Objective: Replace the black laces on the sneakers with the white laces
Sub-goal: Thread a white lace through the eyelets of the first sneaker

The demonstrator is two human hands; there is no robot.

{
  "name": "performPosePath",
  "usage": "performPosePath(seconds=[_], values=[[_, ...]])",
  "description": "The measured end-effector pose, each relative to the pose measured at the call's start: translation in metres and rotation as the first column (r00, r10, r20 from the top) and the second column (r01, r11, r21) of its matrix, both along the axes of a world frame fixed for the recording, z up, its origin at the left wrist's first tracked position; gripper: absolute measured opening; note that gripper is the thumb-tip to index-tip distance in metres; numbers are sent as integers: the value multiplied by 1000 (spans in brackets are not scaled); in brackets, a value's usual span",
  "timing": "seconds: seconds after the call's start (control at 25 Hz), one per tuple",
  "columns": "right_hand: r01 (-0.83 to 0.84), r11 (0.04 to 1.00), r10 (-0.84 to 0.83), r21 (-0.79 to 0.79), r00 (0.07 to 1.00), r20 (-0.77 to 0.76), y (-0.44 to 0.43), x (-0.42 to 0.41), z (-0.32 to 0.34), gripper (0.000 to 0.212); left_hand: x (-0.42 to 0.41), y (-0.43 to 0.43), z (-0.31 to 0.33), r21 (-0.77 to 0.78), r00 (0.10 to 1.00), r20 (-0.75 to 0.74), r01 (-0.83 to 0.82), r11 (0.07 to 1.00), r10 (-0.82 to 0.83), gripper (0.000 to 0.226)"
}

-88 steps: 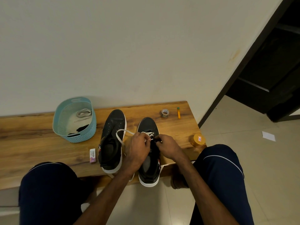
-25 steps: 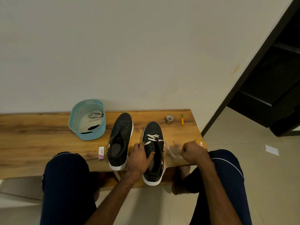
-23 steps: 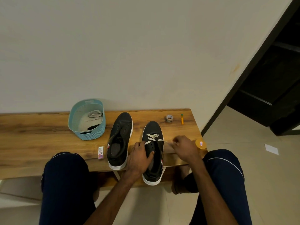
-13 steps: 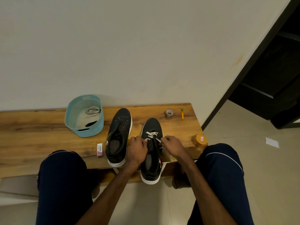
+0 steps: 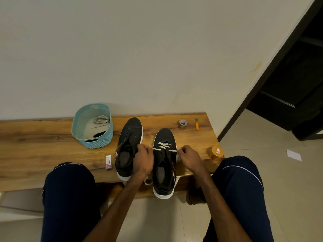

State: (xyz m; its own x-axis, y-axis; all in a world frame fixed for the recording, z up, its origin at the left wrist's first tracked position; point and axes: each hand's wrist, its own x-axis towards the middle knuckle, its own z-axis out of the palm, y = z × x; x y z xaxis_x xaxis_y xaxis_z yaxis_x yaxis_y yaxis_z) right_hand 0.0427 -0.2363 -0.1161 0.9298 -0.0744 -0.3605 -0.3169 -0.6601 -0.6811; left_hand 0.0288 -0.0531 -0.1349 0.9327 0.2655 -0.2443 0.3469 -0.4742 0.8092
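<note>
Fingertips are hidden behind curled knuckles. The left hand and right hand each pinch an end of the white lace (drawn sideways) across the right-side sneaker, lying lengthwise on the bench, toe toward the wall.

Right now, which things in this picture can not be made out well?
Head view only:
- Ends of the white flat lace: hidden inside the curled fingers of the left hand and right hand.
- Dark item in the teal plastic basket: too small to identify.
- Label on the orange round jar: too small to read.
</note>
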Motion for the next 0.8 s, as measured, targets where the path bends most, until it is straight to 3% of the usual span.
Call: performPosePath(seconds=[0.08,0.16,0.28,0.4,0.64,0.72,0.8], values=[[-39,979,45,-200,999,26,-10,0,1,28,-6,-3,7,242,989,103,79,967,-106,37],[-51,955,44,-293,999,-32,-19,0,3,33,-9,-6,10,375,970,118,153,914,-211,48],[-80,946,51,-314,994,-100,-27,-2,10,36,-10,-9,4,344,952,14,281,896,-304,58],[-172,934,144,-313,983,-110,-30,-5,18,29,-10,-11,0,297,951,7,294,908,-310,54],[14,997,-7,-71,995,103,-32,3,17,26,-12,-12,6,340,959,76,233,911,-273,30],[1,984,22,-180,992,126,-34,5,13,24,-13,-12,7,334,962,83,221,916,-262,29],[-52,948,68,-313,997,42,-36,4,6,20,-12,-12,6,335,961,81,223,915,-264,29]])
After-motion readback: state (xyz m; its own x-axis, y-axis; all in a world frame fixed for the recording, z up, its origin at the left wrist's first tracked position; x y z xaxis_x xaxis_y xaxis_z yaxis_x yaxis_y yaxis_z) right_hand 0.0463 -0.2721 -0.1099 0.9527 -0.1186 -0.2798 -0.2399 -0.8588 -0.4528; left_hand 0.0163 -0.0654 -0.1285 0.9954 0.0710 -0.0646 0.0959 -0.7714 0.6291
